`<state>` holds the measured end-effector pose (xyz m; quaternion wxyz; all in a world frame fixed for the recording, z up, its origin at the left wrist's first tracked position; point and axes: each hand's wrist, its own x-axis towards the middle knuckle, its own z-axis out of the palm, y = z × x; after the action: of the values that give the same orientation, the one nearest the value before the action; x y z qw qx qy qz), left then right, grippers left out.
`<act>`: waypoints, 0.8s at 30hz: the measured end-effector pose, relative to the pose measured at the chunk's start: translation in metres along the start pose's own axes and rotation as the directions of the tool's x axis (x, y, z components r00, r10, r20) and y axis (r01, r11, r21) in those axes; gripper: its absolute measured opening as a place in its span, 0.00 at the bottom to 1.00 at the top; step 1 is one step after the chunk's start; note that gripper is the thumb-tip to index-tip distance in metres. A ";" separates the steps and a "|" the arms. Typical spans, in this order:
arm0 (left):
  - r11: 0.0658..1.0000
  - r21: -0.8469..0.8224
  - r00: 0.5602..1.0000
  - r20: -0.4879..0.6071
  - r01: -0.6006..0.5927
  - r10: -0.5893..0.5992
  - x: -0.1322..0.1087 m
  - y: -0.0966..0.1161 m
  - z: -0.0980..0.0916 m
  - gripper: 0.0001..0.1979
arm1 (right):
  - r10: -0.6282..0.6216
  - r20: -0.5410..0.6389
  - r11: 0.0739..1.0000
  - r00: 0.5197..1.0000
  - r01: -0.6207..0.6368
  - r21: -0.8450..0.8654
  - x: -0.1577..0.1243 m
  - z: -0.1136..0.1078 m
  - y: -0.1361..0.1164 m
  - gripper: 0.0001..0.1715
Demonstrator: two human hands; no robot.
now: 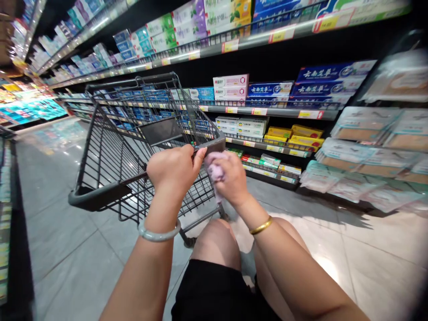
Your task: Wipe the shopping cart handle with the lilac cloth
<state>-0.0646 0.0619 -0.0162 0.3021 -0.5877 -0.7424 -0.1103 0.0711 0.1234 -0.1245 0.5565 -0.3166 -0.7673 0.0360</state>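
Observation:
A grey wire shopping cart stands in front of me, its near bar running from left to right. My left hand is closed around the middle of that bar, thumb toward the right. A bunched pale purple cloth is in my right hand, whose fingers curl over it. The cloth is up against the right end of the cart's handle, and part of it hangs below my fingers. No goods show in the visible part of the cart basket.
Shelves with boxed toothpaste and price tags run along the right and back. Packs on hooks hang at the right. Another shelf edge lies at far left. Grey tiles cover the floor.

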 end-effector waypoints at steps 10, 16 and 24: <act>1.000 -0.003 1.000 0.018 0.013 -0.013 0.000 -0.001 0.001 0.40 | -0.229 0.262 0.969 0.938 0.244 -0.028 -0.006 0.006 -0.025 0.14; 1.000 0.010 1.000 -0.003 0.001 -0.001 -0.001 -0.001 0.003 0.41 | 0.180 -0.101 0.983 0.979 -0.175 0.054 0.008 -0.002 0.010 0.18; 1.000 0.027 1.000 -0.020 0.016 -0.015 0.000 -0.002 0.005 0.41 | -0.132 0.232 0.990 0.964 0.139 -0.016 0.000 0.001 -0.017 0.19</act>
<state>-0.0678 0.0638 -0.0197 0.3164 -0.5766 -0.7454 -0.1085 0.0626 0.1098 -0.1184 0.4598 -0.2660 -0.8470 0.0219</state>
